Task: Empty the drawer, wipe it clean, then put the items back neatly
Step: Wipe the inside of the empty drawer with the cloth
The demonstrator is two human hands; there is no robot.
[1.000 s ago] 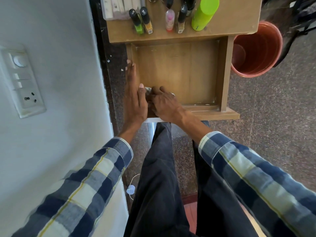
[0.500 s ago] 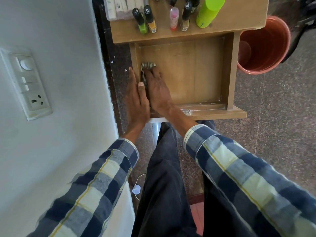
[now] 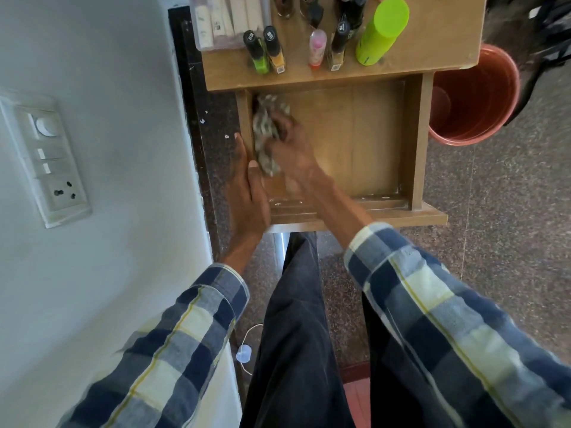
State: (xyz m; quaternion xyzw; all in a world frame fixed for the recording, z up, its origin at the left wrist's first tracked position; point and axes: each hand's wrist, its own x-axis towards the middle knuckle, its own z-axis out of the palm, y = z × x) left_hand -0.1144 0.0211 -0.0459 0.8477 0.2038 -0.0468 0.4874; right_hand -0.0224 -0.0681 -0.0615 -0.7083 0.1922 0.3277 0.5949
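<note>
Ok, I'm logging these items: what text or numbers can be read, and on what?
"16", probably: white digits on the black cap beside the green bottle.
Two black caps further left: white digits, too blurred.
Bottle labels and white tubes: too small to read.

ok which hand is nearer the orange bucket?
Right. The right hand is inside the drawer, wiping; the left hand rests on the drawer's far left wall, farther from the orange bucket.
</note>
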